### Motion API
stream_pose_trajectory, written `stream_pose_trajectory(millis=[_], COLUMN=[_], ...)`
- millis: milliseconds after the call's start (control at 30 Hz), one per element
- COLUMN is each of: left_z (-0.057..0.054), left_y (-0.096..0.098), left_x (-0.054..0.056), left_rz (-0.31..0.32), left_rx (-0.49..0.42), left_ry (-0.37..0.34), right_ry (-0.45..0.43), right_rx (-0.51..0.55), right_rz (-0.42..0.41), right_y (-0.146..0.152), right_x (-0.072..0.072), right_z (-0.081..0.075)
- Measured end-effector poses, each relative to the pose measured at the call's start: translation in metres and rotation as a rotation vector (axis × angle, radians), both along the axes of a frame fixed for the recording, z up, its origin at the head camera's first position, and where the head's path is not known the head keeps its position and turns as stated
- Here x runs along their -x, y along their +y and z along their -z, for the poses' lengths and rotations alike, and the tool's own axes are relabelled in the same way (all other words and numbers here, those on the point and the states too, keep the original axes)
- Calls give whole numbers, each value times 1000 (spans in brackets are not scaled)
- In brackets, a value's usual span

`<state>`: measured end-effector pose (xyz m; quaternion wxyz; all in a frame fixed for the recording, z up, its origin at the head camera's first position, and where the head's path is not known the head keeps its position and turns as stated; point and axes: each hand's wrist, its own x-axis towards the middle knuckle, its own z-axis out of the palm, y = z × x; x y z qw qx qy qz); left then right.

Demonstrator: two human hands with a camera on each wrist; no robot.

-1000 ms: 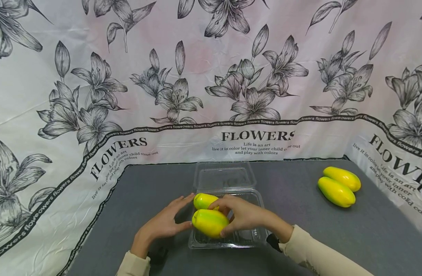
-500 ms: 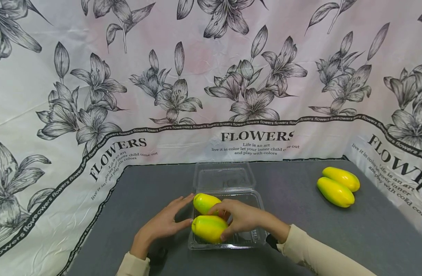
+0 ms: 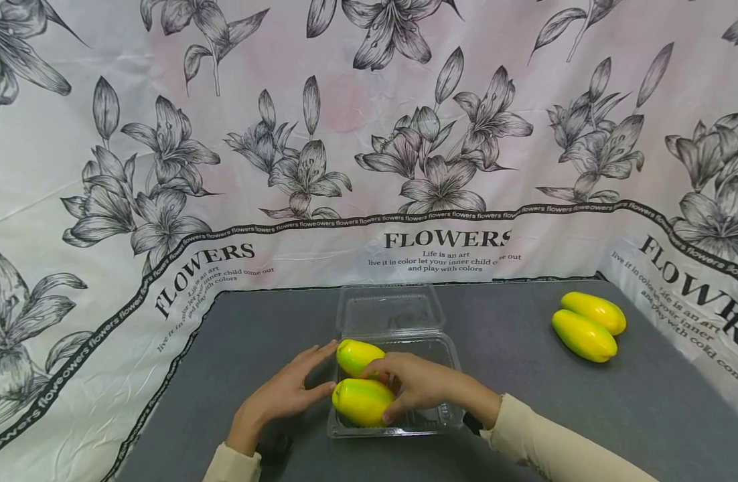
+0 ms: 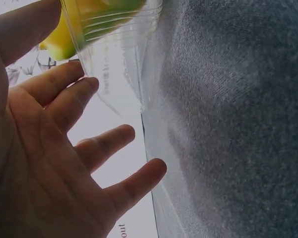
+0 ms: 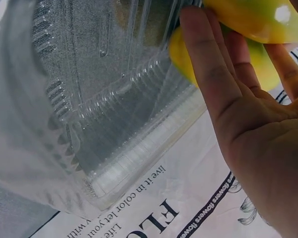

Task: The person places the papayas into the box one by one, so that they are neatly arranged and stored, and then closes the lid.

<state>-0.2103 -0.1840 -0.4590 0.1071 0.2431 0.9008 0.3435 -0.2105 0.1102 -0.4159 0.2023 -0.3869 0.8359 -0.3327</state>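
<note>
My right hand holds the nearer of two oblong yellow-green fruits, mango- or papaya-like; this front fruit lies in the left part of a clear plastic clamshell box. Behind it in the same box is the back fruit, partly hidden by my right fingers. In the right wrist view, the fingers reach between the two fruits. My left hand is spread at the box's left side, thumb tip near the front fruit's end. The left wrist view shows its fingertips against the box wall.
The box's clear lid is folded back behind it on the grey tabletop. Two more such fruits lie side by side at the far right. A flower-printed cloth hangs behind the table.
The front fruit has come down lower and slightly nearer in the box, with my right hand following. More of the back fruit shows. My left hand has barely moved.
</note>
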Motion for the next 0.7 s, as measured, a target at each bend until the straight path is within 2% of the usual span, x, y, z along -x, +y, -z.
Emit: stream_pose_trajectory(millis=[500, 700], left_z=[4, 5], left_y=[4, 3], left_x=[1, 1], left_rz=[-21, -34], left_rx=[-2, 2], left_ry=[42, 31], right_ry=[5, 33], right_rx=[0, -16], right_rz=[-26, -26], right_y=[3, 2], right_x=[1, 1], right_z=[-1, -3])
